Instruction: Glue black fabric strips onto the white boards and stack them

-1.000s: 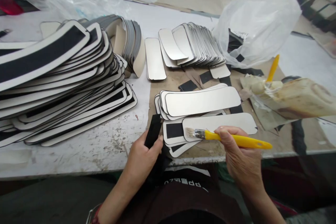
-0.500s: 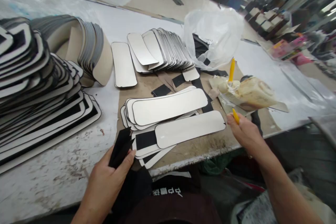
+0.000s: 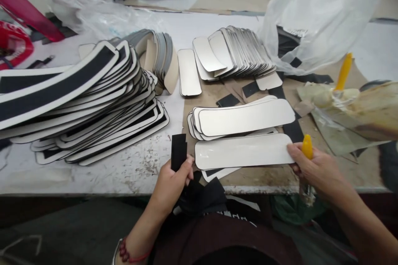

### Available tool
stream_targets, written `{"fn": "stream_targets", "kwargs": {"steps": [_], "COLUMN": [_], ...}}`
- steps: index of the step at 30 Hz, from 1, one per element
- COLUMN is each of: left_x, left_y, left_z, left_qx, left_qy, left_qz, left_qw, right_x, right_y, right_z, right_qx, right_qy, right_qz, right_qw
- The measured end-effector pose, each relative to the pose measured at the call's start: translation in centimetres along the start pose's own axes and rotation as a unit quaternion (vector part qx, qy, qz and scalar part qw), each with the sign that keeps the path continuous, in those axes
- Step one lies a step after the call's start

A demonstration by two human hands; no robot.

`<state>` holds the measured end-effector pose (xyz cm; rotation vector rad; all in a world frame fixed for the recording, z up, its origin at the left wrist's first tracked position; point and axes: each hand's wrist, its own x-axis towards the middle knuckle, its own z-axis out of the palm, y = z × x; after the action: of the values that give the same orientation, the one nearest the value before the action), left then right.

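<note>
- My left hand [image 3: 174, 180] is closed around a small bundle of black strips [image 3: 178, 149], thumb across the front, ends poking up. Firm-looking grip, basically no gap.
- Fingertips on that side are right beside the left end of the long white piece [image 3: 242, 152]. Can't tell from here if they touch.
- My right hand [image 3: 320, 169] has the other end of that white piece pinched, thumb on top and fingers tucked under.
- Same hand's also hanging on to a brush [image 3: 307, 147]: yellow handle end up past the thumb, bristles down below the hand, over the table's front edge.
- The white piece sits crosswise in front of me, between both hands, with a shiny wet-looking patch near its left end. Part of a black-and-white piece [image 3: 217, 172] peeks out under it. Can't tell how much of it rests on that.
- Just behind: a small stack of similar white pieces [image 3: 245, 118] on brown cardboard [image 3: 264, 180].
- Off left, a big messy pile of white-edged black pieces [image 3: 93, 107].
- Further back, a fanned-out row of shorter white pieces [image 3: 245, 54], with a clear plastic bag [image 3: 329, 16] right of it.
- Far right, another yellow handle [image 3: 343, 72] sticks up beside a yellowed plastic-wrapped bundle [image 3: 370, 107].
- More black strips [image 3: 209, 196] down by my lap.
</note>
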<state>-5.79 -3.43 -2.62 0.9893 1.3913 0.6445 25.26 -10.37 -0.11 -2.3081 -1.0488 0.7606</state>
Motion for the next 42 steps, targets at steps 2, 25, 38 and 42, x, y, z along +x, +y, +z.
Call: {"fn": "stream_targets", "kwargs": {"steps": [2, 25, 38, 42], "left_x": [0.2, 0.3, 0.7, 0.6], "left_y": [0.2, 0.2, -1.0, -1.2], "left_z": [-0.1, -0.6, -0.8, -0.5], "left_qx": [-0.004, 0.007, 0.067, 0.079], "left_qy": [0.006, -0.057, -0.037, -0.025], "left_qz": [-0.007, -0.027, -0.054, -0.037], "left_qw": [1.0, 0.998, 0.996, 0.996], "right_x": [0.1, -5.2, -1.7, -1.1], "right_y": [-0.3, -10.3, -3.0, -1.8], "right_z": [0.5, 10.2, 2.4, 0.4], "right_qx": [0.0, 0.374, 0.012, -0.036], "right_qy": [-0.01, 0.057, 0.257, 0.29], "right_qz": [-0.009, -0.249, -0.293, -0.335], "right_qw": [1.0, 0.892, 0.921, 0.896]}}
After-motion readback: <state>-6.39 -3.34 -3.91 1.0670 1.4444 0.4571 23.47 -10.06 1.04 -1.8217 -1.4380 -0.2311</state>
